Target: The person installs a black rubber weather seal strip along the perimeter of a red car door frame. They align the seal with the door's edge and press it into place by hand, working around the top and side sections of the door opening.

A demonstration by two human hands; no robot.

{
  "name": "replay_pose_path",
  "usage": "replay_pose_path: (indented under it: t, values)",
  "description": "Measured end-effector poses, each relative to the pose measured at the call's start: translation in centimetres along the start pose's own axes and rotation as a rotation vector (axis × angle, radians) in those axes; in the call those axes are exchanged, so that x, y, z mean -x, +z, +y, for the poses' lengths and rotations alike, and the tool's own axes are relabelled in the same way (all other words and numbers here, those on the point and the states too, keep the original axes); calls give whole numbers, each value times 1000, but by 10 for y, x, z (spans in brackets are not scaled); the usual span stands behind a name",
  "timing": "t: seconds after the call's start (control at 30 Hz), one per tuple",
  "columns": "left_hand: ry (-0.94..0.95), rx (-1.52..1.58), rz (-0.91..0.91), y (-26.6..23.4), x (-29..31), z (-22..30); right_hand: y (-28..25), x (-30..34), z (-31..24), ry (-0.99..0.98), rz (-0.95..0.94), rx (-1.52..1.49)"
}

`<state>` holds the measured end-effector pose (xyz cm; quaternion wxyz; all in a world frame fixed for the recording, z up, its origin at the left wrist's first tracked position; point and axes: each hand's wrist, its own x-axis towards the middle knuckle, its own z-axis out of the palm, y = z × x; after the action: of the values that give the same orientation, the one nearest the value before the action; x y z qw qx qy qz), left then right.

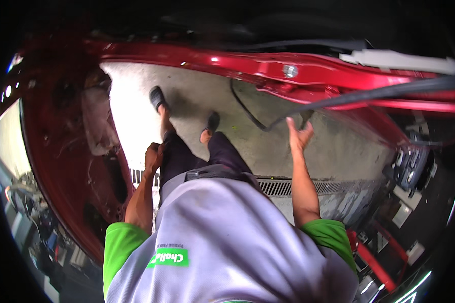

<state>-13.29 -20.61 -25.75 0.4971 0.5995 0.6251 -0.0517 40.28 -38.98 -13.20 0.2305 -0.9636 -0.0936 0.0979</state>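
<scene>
My right hand (300,137) reaches forward with thumb and fingers apart, just below a loose black rubber strip (349,99). Its fingertips are blurred beside a small dark part, and whether they touch the strip cannot be made out. The strip runs from the upper right along the red car body sill (227,61) and hangs in a loop over the floor. Down at my left side, my left hand (154,156) is closed, fingers curled, near the red door panel (60,146). What it holds, if anything, is hidden.
The opened door stands close on my left, with a cloudy plastic sheet (97,121) on it. Below lies a concrete floor (187,91) with a drain grate (278,188). A red frame (379,265) and loose parts stand at the lower right.
</scene>
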Motion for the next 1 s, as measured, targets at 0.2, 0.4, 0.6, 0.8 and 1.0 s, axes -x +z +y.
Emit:
replay_pose_path:
  t: [0.2,0.4,0.6,0.8,1.0]
  values:
    - [288,-67,-161,27,-10,166,47,5,-46,-29,-446,-490]
    - [696,143,-433,98,-26,292,62,53,-109,-112,-919,-656]
    - [647,23,-496,82,0,265,-24,72,-167,-196,-766,-457]
    - [654,-161,-244,-33,22,294,-113,34,-252,-222,90,-849]
    - [658,61,-151,-99,34,306,-193,-9,-305,-246,443,-559]
